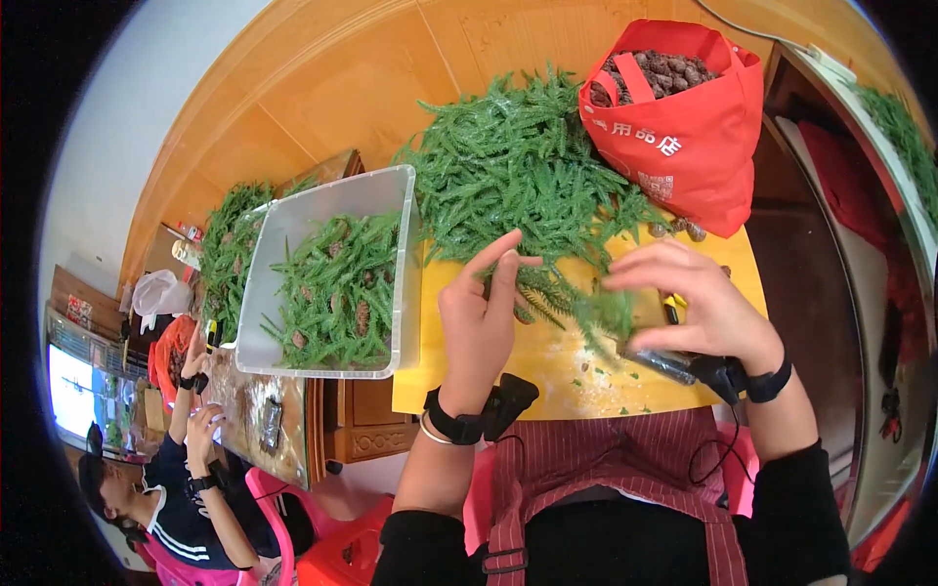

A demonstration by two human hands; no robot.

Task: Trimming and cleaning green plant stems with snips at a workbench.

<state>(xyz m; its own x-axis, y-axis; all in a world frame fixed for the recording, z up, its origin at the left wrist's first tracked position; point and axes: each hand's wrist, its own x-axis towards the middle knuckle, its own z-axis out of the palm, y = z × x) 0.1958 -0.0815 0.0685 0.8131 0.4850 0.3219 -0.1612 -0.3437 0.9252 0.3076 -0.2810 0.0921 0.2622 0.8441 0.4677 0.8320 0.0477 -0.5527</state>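
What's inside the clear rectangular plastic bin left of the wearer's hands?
Inside the clear rectangular plastic bin lie green needle-leaved sprigs, with brown scaly pine cones among them. Whatever lies beneath the top sprigs is covered and cannot be seen.

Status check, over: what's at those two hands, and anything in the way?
Left hand, right hand: either side of evergreen sprig. Sprig partly blurred; grips unclear. Sprig heap, red pine-cone bag crowd yellow work surface's far side.
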